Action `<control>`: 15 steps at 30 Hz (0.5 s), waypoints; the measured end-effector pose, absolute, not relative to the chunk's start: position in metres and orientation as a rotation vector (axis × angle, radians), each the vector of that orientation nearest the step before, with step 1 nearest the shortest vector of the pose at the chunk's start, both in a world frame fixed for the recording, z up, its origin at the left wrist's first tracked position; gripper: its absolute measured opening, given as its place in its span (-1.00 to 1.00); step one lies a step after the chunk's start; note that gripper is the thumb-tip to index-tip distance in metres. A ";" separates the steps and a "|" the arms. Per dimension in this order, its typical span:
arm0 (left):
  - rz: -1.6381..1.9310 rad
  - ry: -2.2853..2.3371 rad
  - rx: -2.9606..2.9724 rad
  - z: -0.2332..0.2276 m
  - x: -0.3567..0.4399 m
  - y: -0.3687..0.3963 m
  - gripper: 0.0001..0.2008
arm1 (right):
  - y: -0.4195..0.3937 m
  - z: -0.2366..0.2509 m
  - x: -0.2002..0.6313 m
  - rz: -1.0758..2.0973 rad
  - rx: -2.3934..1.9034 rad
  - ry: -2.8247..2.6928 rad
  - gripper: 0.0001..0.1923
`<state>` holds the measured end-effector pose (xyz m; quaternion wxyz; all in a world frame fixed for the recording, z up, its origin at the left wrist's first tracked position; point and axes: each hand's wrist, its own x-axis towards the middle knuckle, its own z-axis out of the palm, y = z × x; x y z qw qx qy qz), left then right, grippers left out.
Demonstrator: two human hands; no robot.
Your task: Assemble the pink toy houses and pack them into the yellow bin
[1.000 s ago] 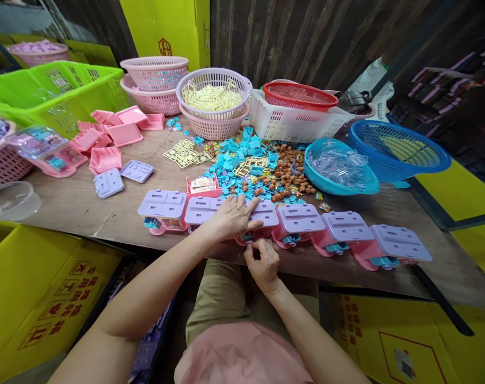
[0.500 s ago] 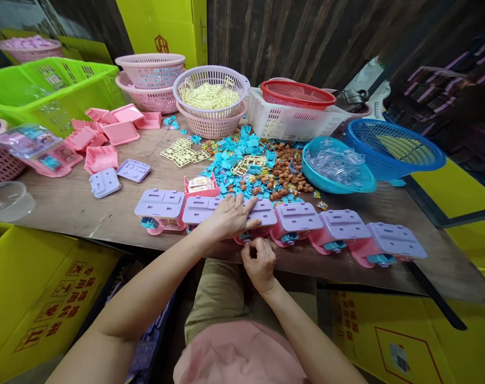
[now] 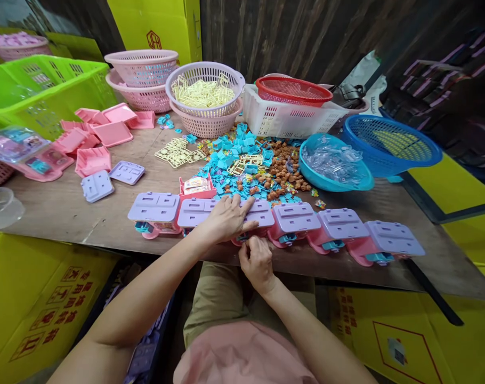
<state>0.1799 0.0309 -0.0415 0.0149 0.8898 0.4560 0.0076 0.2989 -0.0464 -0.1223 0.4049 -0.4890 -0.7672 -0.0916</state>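
At nine o'clock on the tabletop (image 3: 66, 213) lie loose pink trays (image 3: 93, 160). A row of lilac-topped toy units (image 3: 154, 207) runs along the near edge. The left hand (image 3: 224, 218) lies flat, fingers spread, pressing the middle unit (image 3: 260, 212) at six o'clock. Just below, the right hand (image 3: 256, 261) pinches that unit's front edge, its grip clamped. At three o'clock sits a blue basket (image 3: 392, 146).
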 end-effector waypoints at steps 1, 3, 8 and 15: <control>0.026 1.419 2.773 -0.042 0.180 0.031 -0.37 | -0.047 -0.123 0.297 -0.212 -1.276 -1.895 -0.75; 0.026 1.413 2.778 -0.041 0.179 0.031 -0.37 | -0.049 -0.124 0.293 -0.169 -1.347 -1.823 -0.75; 0.034 1.392 2.763 -0.039 0.178 0.031 -0.37 | -0.047 -0.124 0.288 -0.184 -1.368 -1.837 -0.76; 0.047 1.428 2.726 -0.040 0.179 0.029 -0.37 | -0.049 -0.123 0.288 -0.133 -1.444 -1.797 -0.80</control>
